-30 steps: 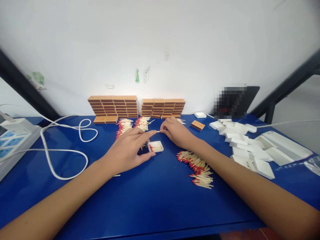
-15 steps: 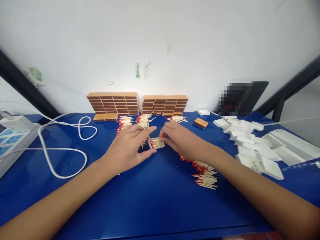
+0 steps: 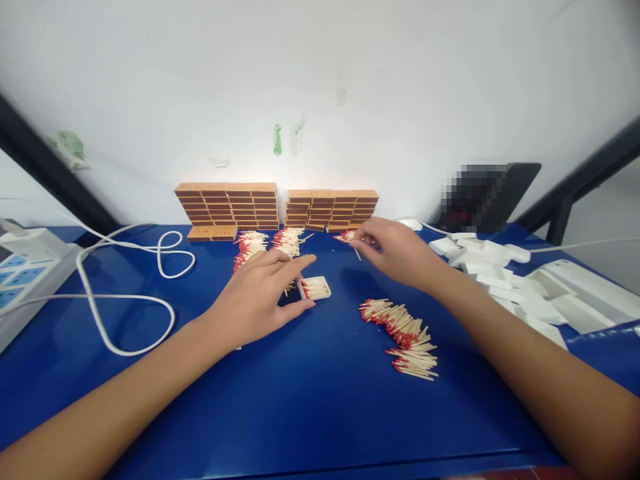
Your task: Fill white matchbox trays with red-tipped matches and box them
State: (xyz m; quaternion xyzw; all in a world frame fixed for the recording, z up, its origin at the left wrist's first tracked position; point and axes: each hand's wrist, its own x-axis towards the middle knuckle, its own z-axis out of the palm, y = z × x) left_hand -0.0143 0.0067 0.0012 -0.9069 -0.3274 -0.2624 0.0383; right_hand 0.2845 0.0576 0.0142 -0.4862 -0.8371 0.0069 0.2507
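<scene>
A small white matchbox tray with red-tipped matches inside lies on the blue table. My left hand is at its left end, thumb by the near edge and another fingertip at the far corner, loosely gripping it; the index finger is stretched above. Farther back and to the right, my right hand is closed in a pinch at a small match pile. A match sticks out below its fingertips; whether more are held is hidden.
Stacked matchboxes line the wall. Match piles lie behind my left hand, another match heap nearer right. White empty trays sit at right, partly behind my forearm. A white cable and power strip are left.
My right hand has moved from the tray back and right to the small match pile. It now covers the place where a loose matchbox lay. My left hand and the tray have hardly moved.
</scene>
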